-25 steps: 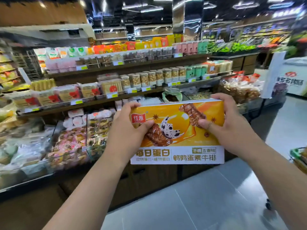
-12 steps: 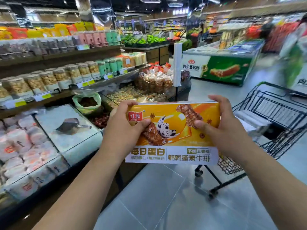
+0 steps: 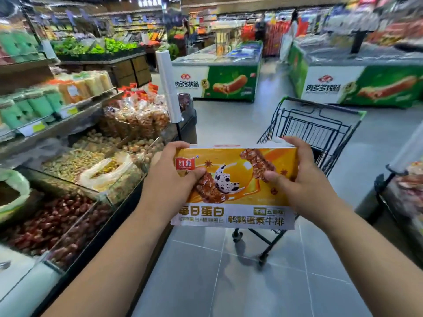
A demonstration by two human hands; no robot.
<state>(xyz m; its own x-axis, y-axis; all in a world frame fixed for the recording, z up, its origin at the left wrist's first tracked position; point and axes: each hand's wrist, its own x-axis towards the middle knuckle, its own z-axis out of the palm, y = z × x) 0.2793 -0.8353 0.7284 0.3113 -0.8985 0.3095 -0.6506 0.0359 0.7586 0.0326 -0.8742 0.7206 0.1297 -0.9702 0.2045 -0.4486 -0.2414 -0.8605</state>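
Squarely between both hands' fingers (image 3: 183,146): snack box (image 3: 235,186)

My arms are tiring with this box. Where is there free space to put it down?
The shopping cart just behind the box shows bare wire across its far half, between the black side walls. Grey floor lies open between cart and freezers. Left, the bulk bins are heaped with nuts and dates.
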